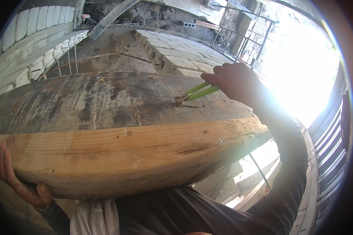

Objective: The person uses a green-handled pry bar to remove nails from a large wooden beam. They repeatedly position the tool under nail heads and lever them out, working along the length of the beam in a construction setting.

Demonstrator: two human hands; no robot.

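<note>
My right hand [233,84] is closed around the green handles of a pair of pliers [203,91]. Their rusty jaws meet a thin piece of wire [193,105] on the stained face of a board [106,102]. Whether the jaws bite the wire is hard to tell. A pale wooden beam [117,150] runs along the board's near edge, close to my body. At its left end my left hand [21,182] lies against the wood, fingers stretched upward and thumb apart near the lower edge.
Beyond the board is a block wall [176,51], with a second block wall [35,64] at the left. Thin rods [68,62] stand between them. A metal frame [243,35] rises at the far right beside strong glare. Corrugated sheeting [333,156] lines the right side.
</note>
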